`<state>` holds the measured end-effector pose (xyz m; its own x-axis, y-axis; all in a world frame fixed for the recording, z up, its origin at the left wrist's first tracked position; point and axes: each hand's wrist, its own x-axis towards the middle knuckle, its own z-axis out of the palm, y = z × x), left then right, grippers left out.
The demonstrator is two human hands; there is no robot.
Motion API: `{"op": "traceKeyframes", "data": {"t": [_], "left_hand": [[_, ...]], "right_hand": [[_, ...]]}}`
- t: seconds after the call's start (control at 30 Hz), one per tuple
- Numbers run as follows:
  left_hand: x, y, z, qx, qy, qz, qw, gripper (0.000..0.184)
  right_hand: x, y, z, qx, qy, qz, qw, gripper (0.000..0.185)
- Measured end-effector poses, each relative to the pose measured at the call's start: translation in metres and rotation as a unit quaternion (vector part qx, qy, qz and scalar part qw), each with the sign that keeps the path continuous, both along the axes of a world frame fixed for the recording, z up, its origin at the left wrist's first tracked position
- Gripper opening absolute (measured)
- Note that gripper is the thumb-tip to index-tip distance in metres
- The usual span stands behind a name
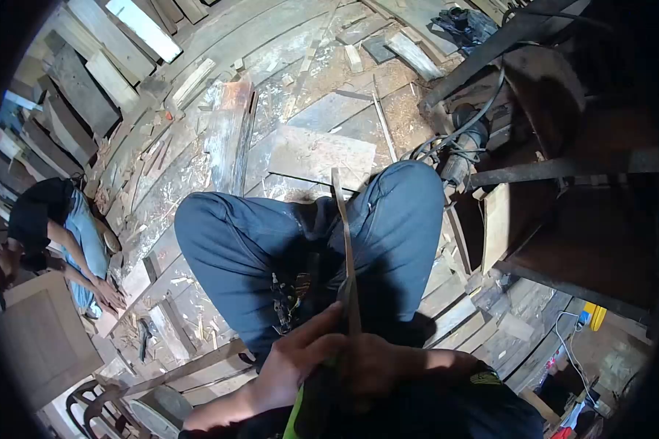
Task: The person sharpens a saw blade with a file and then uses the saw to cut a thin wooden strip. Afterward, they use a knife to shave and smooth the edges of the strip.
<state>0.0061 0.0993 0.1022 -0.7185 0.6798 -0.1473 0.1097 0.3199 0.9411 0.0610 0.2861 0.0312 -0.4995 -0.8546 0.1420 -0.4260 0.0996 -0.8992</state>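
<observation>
Left hand: the person's left hand is curled against the left side of a long, narrow, brown strip that looks wooden, its fingers pressed to the near part.
Right hand: the right hand is clenched about the strip's near end; shadow hides the exact finger placement.
Strip: it points away from the body, between the knees of the dark blue trousers, its far tip near a pale, flat, roughly rectangular board.
Floor, far side: the board lies on the plank floor; left of it is a thick, weathered wooden beam with a reddish far end.
Right side: a dark, cylindrical power tool with a grey cable looped about it sits just beyond the right knee.
Far left: long, pale and grey wooden planks stand close together in a row.
Left side: a co-worker in a black top and light blue jeans bends low, arms reaching toward the floor; nearer lies a brown, panelled wooden door.
Near right: a small, bright yellow object, too small to identify.
</observation>
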Motion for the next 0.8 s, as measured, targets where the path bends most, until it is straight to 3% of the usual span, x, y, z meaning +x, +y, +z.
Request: {"op": "traceKeyframes", "data": {"t": [0.1,0.13,0.17,0.3,0.37,0.43,0.5,0.53,0.57,0.63,0.8], "left_hand": [[-0.007,-0.001,-0.027,0.009,0.053,-0.02,0.998,0.026],[-0.011,0.003,-0.035,0.0,-0.019,0.041,0.999,0.022],[-0.007,0.004,-0.043,0.002,-0.017,0.043,0.999,0.022],[0.001,0.005,-0.042,0.024,-0.128,0.069,0.989,0.014],[0.006,0.0,-0.041,-0.018,-0.184,0.184,0.965,0.015],[-0.009,0.003,-0.042,-0.014,-0.129,0.201,0.971,0.017],[-0.019,0.002,-0.033,0.048,0.008,0.123,0.991,0.02],[-0.007,-0.003,-0.031,0.026,-0.183,0.082,0.979,0.022],[-0.008,0.0,-0.03,0.029,-0.187,0.087,0.978,0.022],[-0.019,0.015,-0.018,0.013,0.024,0.027,0.999,0.024],[-0.026,0.01,-0.006,-0.006,0.067,-0.023,0.997,0.029]], "right_hand": [[-0.008,0.008,0.015,-0.069,0.033,-0.023,0.997,0.017],[-0.007,0.003,0.013,-0.111,0.086,-0.056,0.989,0.013],[-0.009,0.001,0.011,-0.151,0.143,-0.09,0.974,0.011],[-0.019,0.005,0.028,-0.2,0.11,-0.118,0.966,0.011],[-0.016,0.008,0.027,-0.188,0.114,-0.144,0.965,0.019],[-0.022,0.007,0.027,-0.227,0.117,-0.191,0.948,0.026],[-0.023,0.005,0.028,-0.266,0.116,-0.236,0.927,0.034],[-0.021,0.005,0.027,-0.269,0.123,-0.248,0.923,0.031],[-0.02,0.006,0.027,-0.272,0.128,-0.259,0.918,0.029],[-0.02,0.009,0.026,-0.276,0.116,-0.242,0.923,0.028],[-0.02,0.003,0.021,-0.295,0.122,-0.25,0.914,0.027]]}}
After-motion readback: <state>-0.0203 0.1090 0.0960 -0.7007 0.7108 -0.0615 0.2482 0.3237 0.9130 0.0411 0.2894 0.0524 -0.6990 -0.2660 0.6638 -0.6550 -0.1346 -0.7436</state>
